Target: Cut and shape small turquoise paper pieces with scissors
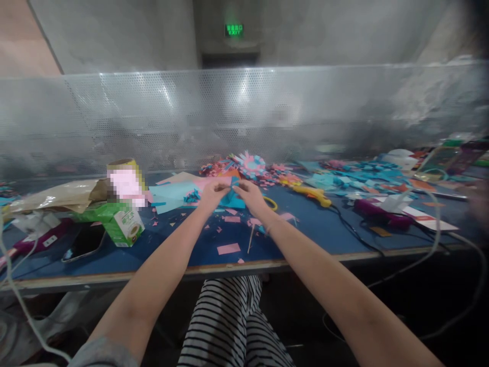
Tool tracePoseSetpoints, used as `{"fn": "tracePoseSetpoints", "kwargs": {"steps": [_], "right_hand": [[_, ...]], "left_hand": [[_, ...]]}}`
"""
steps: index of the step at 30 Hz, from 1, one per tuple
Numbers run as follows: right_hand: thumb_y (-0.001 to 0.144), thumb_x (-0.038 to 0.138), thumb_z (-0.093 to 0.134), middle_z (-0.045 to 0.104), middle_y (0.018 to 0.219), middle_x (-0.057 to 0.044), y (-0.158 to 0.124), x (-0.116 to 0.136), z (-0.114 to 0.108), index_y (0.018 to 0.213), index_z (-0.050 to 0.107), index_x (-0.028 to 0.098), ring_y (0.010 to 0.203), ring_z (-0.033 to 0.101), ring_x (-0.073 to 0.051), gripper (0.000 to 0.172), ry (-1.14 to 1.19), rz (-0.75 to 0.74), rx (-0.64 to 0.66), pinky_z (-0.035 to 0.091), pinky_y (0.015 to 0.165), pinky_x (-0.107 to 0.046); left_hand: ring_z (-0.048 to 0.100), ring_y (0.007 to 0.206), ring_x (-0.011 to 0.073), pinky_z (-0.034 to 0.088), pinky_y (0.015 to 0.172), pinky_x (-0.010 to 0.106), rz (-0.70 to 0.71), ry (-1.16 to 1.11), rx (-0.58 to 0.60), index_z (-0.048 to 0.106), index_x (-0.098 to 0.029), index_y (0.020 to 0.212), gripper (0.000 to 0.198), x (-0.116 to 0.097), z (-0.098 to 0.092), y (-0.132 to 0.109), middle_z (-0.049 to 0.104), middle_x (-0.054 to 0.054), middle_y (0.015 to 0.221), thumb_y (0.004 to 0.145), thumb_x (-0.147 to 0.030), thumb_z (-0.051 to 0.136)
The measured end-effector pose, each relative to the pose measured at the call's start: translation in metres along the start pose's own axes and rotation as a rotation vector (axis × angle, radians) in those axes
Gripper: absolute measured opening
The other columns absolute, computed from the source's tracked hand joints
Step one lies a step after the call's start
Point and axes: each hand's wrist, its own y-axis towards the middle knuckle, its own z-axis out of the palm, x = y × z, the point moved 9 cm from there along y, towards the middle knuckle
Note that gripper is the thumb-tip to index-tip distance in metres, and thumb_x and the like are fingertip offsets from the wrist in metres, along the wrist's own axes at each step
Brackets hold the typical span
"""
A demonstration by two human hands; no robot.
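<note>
My left hand [214, 193] and my right hand [249, 194] meet above the middle of the table, their fingers closed in a pinch. Between the fingertips a small piece of blue paper [234, 181] stands up, its exact shape blurred. Behind and below the hands lie sheets of coloured paper, among them a light blue sheet [168, 198] on the left. A yellow scissors-like ring handle [271, 203] shows just right of my right hand. Pink paper scraps [229, 248] and a thin stick [251, 238] lie nearer the table edge.
A layered paper flower [252, 164] and heaps of blue cut paper [367, 176] lie farther back. On the right are a yellow glue gun [313, 195] with its cord and a purple power strip [382, 213]. A green box [124, 224] and a phone [84, 241] lie left.
</note>
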Motion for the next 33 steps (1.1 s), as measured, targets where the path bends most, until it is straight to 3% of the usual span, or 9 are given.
{"fn": "tracePoseSetpoints", "kwargs": {"steps": [6, 18, 23, 33], "right_hand": [[0.051, 0.039, 0.069, 0.055, 0.065, 0.002, 0.003, -0.009, -0.003, 0.077, 0.058, 0.017, 0.06, 0.051, -0.01, 0.036, 0.192, 0.063, -0.029, 0.042, 0.056, -0.024], [0.053, 0.036, 0.069, 0.048, 0.055, 0.006, 0.004, -0.006, -0.004, 0.069, 0.055, 0.016, 0.051, 0.043, -0.006, 0.029, 0.199, 0.004, -0.037, 0.036, 0.05, -0.021], [0.049, 0.036, 0.071, 0.047, 0.055, 0.007, 0.008, -0.013, -0.006, 0.069, 0.053, 0.017, 0.05, 0.043, -0.007, 0.033, 0.255, 0.017, -0.056, 0.037, 0.05, -0.022], [0.049, 0.04, 0.071, 0.051, 0.057, 0.005, 0.008, -0.02, -0.005, 0.067, 0.053, 0.018, 0.053, 0.048, -0.008, 0.033, 0.331, 0.087, -0.047, 0.041, 0.053, -0.023]], "left_hand": [[0.057, 0.064, 0.0135, 0.045, 0.069, 0.028, -0.003, -0.038, 0.034, 0.066, -0.016, 0.068, 0.012, 0.0, 0.003, 0.0, 0.064, 0.002, 0.066, 0.058, -0.022, 0.066], [0.055, 0.06, 0.0123, 0.044, 0.063, 0.027, -0.032, -0.022, 0.065, 0.065, -0.015, 0.067, 0.017, 0.001, 0.007, -0.001, 0.063, 0.002, 0.065, 0.057, -0.028, 0.068], [0.053, 0.055, 0.0123, 0.042, 0.054, 0.025, -0.07, -0.003, 0.025, 0.065, -0.014, 0.067, 0.021, 0.005, 0.002, -0.002, 0.062, 0.002, 0.061, 0.053, -0.029, 0.07], [0.054, 0.058, 0.0132, 0.042, 0.061, 0.027, -0.031, 0.024, -0.044, 0.064, -0.015, 0.062, 0.014, 0.004, -0.004, 0.001, 0.062, 0.002, 0.061, 0.051, -0.023, 0.07]]}}
